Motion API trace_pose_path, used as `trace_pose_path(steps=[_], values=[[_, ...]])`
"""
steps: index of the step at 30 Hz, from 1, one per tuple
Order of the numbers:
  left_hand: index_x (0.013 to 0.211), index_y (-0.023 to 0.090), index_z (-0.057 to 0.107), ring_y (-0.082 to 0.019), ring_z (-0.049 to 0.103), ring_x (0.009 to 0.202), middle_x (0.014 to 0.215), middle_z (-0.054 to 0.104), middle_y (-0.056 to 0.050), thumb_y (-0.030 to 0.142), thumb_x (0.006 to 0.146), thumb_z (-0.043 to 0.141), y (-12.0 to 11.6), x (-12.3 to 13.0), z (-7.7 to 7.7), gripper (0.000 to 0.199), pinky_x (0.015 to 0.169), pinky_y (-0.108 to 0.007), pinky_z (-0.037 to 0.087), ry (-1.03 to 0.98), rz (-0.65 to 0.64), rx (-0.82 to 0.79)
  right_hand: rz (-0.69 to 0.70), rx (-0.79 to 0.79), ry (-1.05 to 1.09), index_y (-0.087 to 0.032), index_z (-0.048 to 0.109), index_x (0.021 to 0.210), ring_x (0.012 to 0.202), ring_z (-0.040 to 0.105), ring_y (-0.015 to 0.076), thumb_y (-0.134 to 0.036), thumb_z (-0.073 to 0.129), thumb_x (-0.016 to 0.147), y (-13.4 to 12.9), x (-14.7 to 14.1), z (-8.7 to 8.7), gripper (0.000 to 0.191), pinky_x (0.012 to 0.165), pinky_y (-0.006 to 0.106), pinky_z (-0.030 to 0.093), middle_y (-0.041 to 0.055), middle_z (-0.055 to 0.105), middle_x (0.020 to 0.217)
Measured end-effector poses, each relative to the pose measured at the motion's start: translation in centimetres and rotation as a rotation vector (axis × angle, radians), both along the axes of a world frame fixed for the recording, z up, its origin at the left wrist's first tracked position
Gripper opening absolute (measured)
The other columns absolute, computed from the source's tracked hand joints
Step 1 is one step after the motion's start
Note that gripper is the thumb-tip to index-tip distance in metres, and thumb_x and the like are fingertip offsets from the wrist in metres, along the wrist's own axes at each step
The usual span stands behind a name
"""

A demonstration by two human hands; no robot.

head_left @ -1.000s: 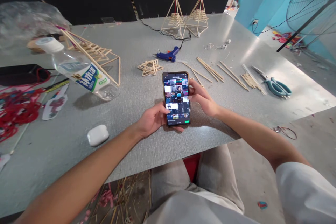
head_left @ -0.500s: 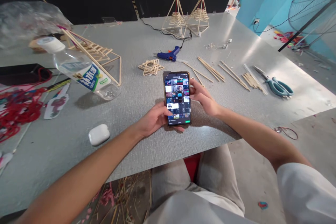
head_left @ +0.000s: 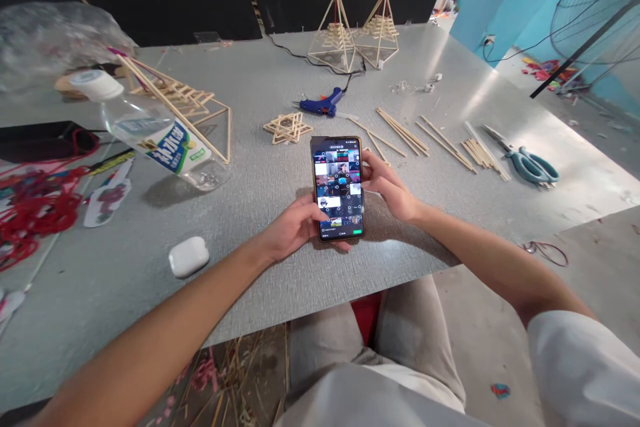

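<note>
A phone (head_left: 339, 190) is held upright over the grey table (head_left: 260, 213), its lit screen showing a grid of small pictures. My left hand (head_left: 295, 227) grips its lower left side, thumb over the screen's lower left corner and a fingertip showing under the bottom edge. My right hand (head_left: 387, 183) holds the right edge with its fingers; part of them is hidden behind the phone. Just beyond the phone lie a star made of sticks (head_left: 289, 128) and a blue glue gun (head_left: 323, 103). Loose wooden sticks (head_left: 403, 132) lie to the right.
A tilted plastic bottle (head_left: 160, 133) and a stick frame (head_left: 175, 93) stand on the left, near red cord (head_left: 40, 213). A white case (head_left: 189, 257) lies by my left forearm. Scissors (head_left: 530, 165) lie at right. Two stick pyramids (head_left: 336, 37) stand at the back.
</note>
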State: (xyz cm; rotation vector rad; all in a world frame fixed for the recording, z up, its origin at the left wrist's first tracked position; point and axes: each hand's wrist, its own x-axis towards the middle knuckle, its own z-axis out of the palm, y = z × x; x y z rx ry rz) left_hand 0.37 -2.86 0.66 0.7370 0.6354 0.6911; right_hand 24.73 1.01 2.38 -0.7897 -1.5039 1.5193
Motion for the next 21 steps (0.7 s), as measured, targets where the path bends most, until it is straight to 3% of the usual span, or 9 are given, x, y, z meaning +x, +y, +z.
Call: trace_pose_path(steps=[9,21], values=[[0.142,0.017,0.075,-0.044,0.085,0.116,0.134,0.086,-0.017,0.020,0.092,0.073,0.13,-0.13,-0.50,0.050,0.081,-0.066,0.078,-0.051,-0.007,0.024,-0.006,-0.004,0.012,-0.027,0.061,0.141,0.125,0.075,0.0370,-0.038,0.071,0.084,-0.06,-0.05,0.02,0.059,0.115,0.065,0.057,0.0087,0.082,0.129],[0.142,0.016,0.075,-0.044,0.086,0.115,0.136,0.085,-0.017,0.017,0.090,0.072,0.21,-0.25,-0.54,0.053,0.083,-0.065,0.079,-0.068,-0.019,0.018,0.004,-0.019,0.023,-0.027,0.061,0.138,0.124,0.075,0.0359,-0.037,0.071,0.082,-0.05,-0.10,0.23,0.058,0.116,0.063,0.056,0.0087,0.082,0.131]])
